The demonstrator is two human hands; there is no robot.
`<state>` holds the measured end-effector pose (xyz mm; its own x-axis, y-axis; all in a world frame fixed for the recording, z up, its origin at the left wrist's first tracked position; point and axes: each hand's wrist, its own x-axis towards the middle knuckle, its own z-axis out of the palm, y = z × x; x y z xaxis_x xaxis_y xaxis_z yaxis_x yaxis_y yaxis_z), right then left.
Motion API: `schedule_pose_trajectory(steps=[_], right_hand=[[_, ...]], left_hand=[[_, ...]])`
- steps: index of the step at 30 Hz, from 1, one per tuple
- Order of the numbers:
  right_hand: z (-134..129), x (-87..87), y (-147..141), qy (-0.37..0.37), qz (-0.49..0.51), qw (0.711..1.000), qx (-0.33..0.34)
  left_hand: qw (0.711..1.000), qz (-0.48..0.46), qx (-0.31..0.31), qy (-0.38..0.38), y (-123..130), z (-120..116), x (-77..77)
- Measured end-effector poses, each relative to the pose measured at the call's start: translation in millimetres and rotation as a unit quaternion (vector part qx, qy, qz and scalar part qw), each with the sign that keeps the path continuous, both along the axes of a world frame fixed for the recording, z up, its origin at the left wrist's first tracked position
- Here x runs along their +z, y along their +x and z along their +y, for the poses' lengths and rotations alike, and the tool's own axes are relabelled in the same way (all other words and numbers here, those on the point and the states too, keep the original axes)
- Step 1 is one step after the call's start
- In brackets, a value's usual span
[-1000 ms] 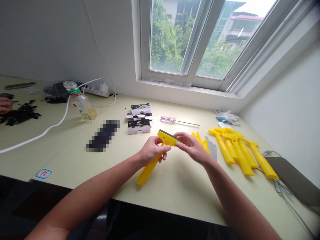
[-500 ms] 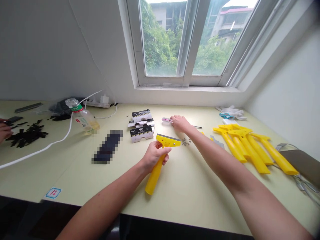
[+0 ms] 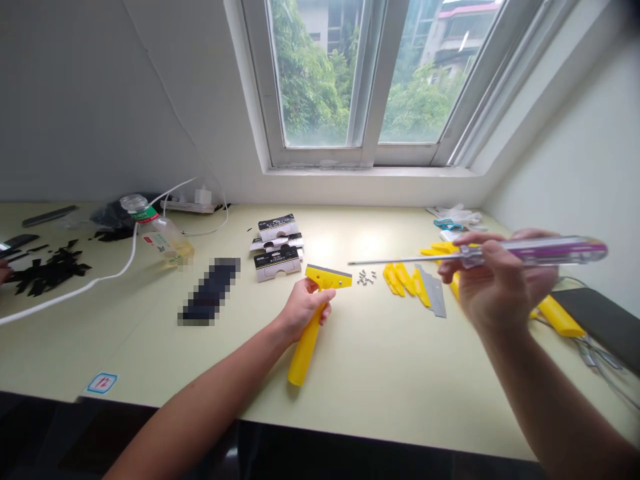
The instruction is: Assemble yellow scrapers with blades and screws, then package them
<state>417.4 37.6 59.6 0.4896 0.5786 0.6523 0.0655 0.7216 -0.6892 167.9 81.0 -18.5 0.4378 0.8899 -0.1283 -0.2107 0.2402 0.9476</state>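
Observation:
My left hand (image 3: 311,305) is closed around the neck of a yellow scraper (image 3: 306,347), whose head holds a grey blade and shows a screw. The scraper's handle slants toward the table's front edge. Raised at the right, my right hand (image 3: 500,287) grips a screwdriver (image 3: 545,252) with a clear and purple handle; its shaft points left, the tip above the table near the scraper head. Small screws (image 3: 367,277) lie in a loose pile right of the scraper. Beyond them are several yellow plastic pieces (image 3: 400,279) and grey blades (image 3: 436,293).
More yellow scraper handles (image 3: 563,317) lie at the right, partly hidden behind my right hand. Black-and-white card sleeves (image 3: 277,261) stand behind the scraper. A bottle (image 3: 167,240), a white cable (image 3: 115,283) and black scraps (image 3: 55,270) are at the left, beside another person's hand (image 3: 4,272).
My right hand has picked up the screwdriver from the back of the table and swung it right and up toward me. My left hand still holds the scraper in nearly the same place.

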Motion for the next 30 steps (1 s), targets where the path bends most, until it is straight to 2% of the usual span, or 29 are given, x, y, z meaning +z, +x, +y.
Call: schedule_pose_trajectory(steps=[4,7,14,20,30], right_hand=[[-9,-29.6,-6,-0.034,0.046,0.997,0.049],[-8,-37.8,-10,-0.047,0.034,0.996,0.063],[-8,-33.7,-10,-0.017,0.016,0.999,0.023],[-7,-35.6,-10,-0.025,0.013,0.999,0.037],[-3,-38.7,-8,-0.032,-0.001,0.999,0.012]], left_hand=[[1.000,0.028,-0.001,0.005,2,-1,0.4],[0.999,0.044,0.007,0.005,3,-2,1.0],[0.999,0.042,0.004,0.008,4,-3,0.1],[0.999,0.039,0.002,0.012,4,-3,-0.2],[0.999,0.040,0.001,0.001,6,-4,0.0]])
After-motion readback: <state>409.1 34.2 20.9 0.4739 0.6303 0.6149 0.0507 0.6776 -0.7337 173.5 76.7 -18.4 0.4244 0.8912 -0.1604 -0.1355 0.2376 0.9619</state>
